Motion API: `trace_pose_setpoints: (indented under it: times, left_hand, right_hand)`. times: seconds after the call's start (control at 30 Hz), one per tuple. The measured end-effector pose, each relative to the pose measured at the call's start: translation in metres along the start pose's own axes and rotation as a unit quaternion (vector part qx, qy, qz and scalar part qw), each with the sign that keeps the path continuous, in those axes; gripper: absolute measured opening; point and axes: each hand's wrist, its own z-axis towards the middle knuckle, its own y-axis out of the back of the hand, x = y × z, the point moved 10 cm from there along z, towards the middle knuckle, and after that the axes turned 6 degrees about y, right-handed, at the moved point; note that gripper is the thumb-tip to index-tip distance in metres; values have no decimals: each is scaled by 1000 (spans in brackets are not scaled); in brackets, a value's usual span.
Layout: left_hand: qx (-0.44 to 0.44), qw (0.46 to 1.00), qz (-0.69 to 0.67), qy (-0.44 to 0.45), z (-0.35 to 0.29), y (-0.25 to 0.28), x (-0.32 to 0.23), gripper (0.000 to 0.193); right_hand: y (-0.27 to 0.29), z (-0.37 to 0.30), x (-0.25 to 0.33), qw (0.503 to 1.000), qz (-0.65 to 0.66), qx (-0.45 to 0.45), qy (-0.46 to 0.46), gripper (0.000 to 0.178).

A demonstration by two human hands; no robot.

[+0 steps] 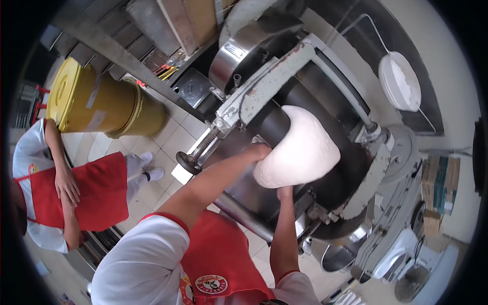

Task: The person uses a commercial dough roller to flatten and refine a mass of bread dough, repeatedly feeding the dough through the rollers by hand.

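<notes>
A large, smooth slab of white dough point(300, 152) lies against the dark rollers point(351, 162) of a dough-rolling machine, its upper end curving up over them. My left hand point(260, 151) is closed at the dough's left edge. Under its near edge, my right hand point(285, 192) holds the dough from below, with most of the fingers hidden. Both forearms reach forward over the machine's steel front.
The machine's worn white frame point(269, 84) and a handwheel screw point(189, 162) flank the rollers. At left stands a person in a red apron point(84, 195), arms crossed, near yellow bins point(96, 99). A white scoop-like container point(400, 81) sits far right, above cardboard boxes point(439, 183).
</notes>
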Motion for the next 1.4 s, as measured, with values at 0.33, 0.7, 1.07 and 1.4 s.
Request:
trace_pose_setpoints:
  times: [0.33,0.7,1.07,1.4]
  left_hand:
    - [-34,898,-439,-30,62,-66,62,52]
    - [-172,963,-136,156,23,-23,14,54]
    - [145,986,-71,41,-118,-43,8,66]
    - [-64,984,-124,-109,46,-71,37,39]
  right_hand:
    - [-62,-15,45,982,182,-42,34,59]
    - [-40,36,17,990,119,-62,44,60]
    - [-5,-116,33,993,-117,-26,-8,56]
    - [-55,12,10,992,99,62,45,74]
